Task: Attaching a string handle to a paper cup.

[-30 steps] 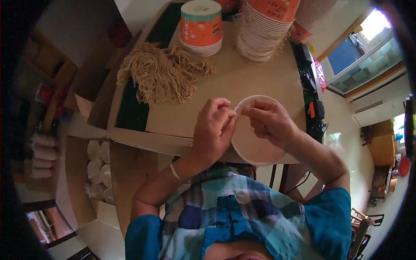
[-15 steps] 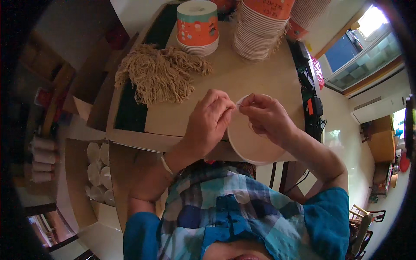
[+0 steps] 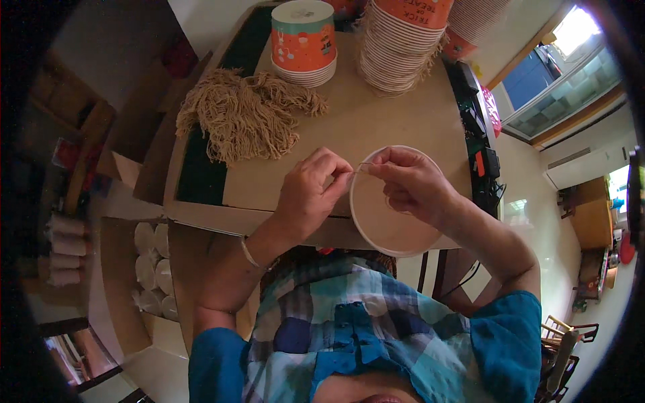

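My left hand (image 3: 310,191) and my right hand (image 3: 415,185) meet over the near edge of the table, each closed in a pinch. A short, thin piece of string (image 3: 363,164) runs between the two sets of fingertips. Below and beside my right hand is a round white paper bucket (image 3: 383,232), its open mouth facing up and partly covered by that hand. A loose heap of tan twine strands (image 3: 242,121) lies on the table beyond my left hand.
Orange and teal printed paper buckets (image 3: 303,47) stand nested at the back, beside a taller stack (image 3: 393,60). Dark boxy devices with cables (image 3: 485,164) line the right edge. An open carton (image 3: 117,282) with white rolled items (image 3: 144,258) sits lower left.
My left hand has drawn a little left and toward me, widening the gap between the fingertips. More of the string shows. My right hand has barely moved.
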### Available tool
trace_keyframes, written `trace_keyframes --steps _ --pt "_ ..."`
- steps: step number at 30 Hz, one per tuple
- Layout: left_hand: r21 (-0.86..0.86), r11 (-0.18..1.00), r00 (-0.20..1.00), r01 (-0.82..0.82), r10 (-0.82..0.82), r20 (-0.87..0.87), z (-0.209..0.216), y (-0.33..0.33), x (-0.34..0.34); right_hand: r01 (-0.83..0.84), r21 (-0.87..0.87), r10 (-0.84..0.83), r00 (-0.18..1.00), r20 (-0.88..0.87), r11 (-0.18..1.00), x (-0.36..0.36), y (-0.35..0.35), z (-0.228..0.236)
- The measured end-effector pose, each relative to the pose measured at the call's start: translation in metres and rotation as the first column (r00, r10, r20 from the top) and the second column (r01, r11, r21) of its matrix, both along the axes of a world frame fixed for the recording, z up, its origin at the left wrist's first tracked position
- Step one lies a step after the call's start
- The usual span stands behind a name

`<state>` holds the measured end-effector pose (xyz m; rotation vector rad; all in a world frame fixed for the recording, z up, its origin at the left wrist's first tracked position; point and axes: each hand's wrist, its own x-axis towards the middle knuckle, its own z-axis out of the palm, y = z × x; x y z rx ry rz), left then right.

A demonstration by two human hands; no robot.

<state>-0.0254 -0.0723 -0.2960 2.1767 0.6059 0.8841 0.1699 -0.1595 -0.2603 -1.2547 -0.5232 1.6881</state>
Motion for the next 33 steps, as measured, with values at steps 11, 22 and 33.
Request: trace_keyframes --steps 11,22,33 --pt "-0.098 0.993 0.991 0.068 -0.056 0.122 -0.004 -0.011 0.001 -0.047 -0.010 0.048 0.995 0.091 0.999 0.005 0.007 0.004" --pt "-0.042 0.999 0.991 0.033 -0.028 0.130 0.001 -0.003 -0.002 -0.139 0.029 0.131 0.970 0.203 0.990 0.008 0.005 0.003" --pt "0.157 0.983 0.991 0.100 -0.113 0.076 0.019 0.002 0.011 -0.154 0.015 0.134 0.899 0.418 0.988 0.004 0.002 0.009"
